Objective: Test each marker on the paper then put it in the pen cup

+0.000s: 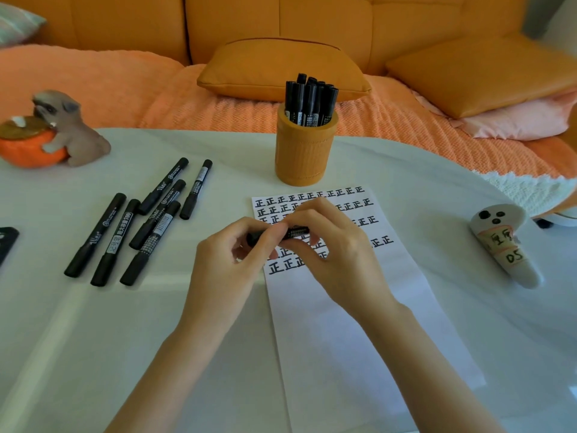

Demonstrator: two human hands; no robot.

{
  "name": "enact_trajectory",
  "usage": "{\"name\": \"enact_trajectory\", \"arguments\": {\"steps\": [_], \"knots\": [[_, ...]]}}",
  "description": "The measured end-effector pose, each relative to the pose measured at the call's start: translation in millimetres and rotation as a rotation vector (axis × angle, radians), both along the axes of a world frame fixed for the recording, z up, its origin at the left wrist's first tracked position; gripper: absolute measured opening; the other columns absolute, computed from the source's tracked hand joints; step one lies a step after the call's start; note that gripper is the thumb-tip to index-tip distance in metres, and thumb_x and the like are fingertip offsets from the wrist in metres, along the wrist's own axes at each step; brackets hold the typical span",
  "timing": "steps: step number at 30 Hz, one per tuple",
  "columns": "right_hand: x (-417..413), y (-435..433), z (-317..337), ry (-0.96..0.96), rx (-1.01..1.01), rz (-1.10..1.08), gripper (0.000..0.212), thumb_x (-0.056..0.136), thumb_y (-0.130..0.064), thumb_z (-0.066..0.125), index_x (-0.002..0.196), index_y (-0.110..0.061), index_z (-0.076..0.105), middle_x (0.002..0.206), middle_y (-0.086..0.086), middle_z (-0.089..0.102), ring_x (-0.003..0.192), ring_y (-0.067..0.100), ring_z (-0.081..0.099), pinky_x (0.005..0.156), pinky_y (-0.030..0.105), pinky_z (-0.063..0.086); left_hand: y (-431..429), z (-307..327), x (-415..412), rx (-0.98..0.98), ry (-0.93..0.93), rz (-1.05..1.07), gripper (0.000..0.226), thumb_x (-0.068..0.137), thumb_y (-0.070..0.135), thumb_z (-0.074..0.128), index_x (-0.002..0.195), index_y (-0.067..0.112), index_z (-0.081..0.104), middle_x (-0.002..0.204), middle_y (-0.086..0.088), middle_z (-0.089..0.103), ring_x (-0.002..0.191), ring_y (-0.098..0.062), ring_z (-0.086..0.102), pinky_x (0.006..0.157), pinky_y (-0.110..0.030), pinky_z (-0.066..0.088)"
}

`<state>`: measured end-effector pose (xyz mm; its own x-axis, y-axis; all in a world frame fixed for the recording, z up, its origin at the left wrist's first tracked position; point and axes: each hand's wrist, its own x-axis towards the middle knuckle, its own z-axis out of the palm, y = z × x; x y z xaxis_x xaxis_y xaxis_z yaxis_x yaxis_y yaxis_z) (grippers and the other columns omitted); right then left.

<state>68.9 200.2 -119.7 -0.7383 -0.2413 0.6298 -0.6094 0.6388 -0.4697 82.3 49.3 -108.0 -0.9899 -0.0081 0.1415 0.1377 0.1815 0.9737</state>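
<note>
Both my hands hold one black marker (pixel 293 231) level above the white paper (pixel 343 307). My left hand (pixel 231 260) grips its left end, apparently the cap, and my right hand (pixel 337 245) pinches the labelled barrel. The paper carries rows of black test characters in its upper half. An orange pen cup (pixel 304 151) stands just beyond the paper with several black markers (pixel 310 100) upright in it. Several more capped black markers (pixel 137 220) lie loose on the table to the left.
The white table (pixel 93 339) also bears a dog figurine with an orange bowl (pixel 53 132) at the far left, a small white ghost-like figure (pixel 505 242) at the right and a dark object (pixel 6 242) at the left edge. An orange sofa with cushions (pixel 281 70) lies behind.
</note>
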Motion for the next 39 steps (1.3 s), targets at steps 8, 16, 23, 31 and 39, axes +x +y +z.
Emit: {"name": "enact_trajectory", "arguments": {"steps": [8,16,23,31,39], "knots": [[-50,6,40,0.000,-0.428,-0.195,0.024,0.087,-0.007,0.065,0.105,-0.014,0.052,0.085,-0.010,0.058,0.066,0.004,0.054,0.058,0.021,0.044,-3,-4,-5,0.006,-0.027,-0.017,0.032,0.087,0.050,0.052,0.088,0.022,0.069,0.072,0.010,0.067,0.063,-0.002,0.057,0.059,-0.012,0.042],[-130,9,76,0.252,-0.493,-0.248,0.051,0.090,0.000,0.053,0.137,0.000,0.035,0.087,0.014,0.058,0.068,0.027,0.060,0.063,0.034,0.052,-7,-12,-12,-0.158,-0.047,0.025,0.014,0.090,0.032,0.054,0.088,0.028,0.067,0.075,0.019,0.067,0.067,0.000,0.059,0.058,-0.007,0.041],[-158,6,63,0.077,-0.309,-0.275,0.046,0.091,-0.003,0.054,0.134,-0.014,0.044,0.082,-0.006,0.053,0.072,0.008,0.055,0.063,0.022,0.049,-10,-15,-15,-0.189,-0.064,0.028,0.013,0.090,0.033,0.055,0.086,0.031,0.067,0.076,0.019,0.067,0.067,-0.006,0.060,0.058,-0.011,0.042],[-161,11,47,0.005,-0.132,-0.360,0.045,0.093,-0.013,0.056,0.137,-0.019,0.047,0.120,0.012,0.042,0.096,0.013,0.047,0.066,0.015,0.044,-14,-17,-17,-0.227,-0.047,0.048,0.013,0.091,0.030,0.055,0.090,0.028,0.068,0.072,0.018,0.067,0.069,0.001,0.061,0.059,-0.006,0.042],[-159,11,34,-0.040,0.033,-0.389,0.052,0.095,-0.017,0.051,0.145,-0.018,0.039,0.122,0.016,0.038,0.113,0.028,0.037,0.090,0.021,0.027,-16,-18,-19,-0.272,-0.042,0.074,0.011,0.091,0.027,0.057,0.091,0.027,0.068,0.076,0.015,0.068,0.071,-0.001,0.061,0.059,-0.005,0.041]]}}
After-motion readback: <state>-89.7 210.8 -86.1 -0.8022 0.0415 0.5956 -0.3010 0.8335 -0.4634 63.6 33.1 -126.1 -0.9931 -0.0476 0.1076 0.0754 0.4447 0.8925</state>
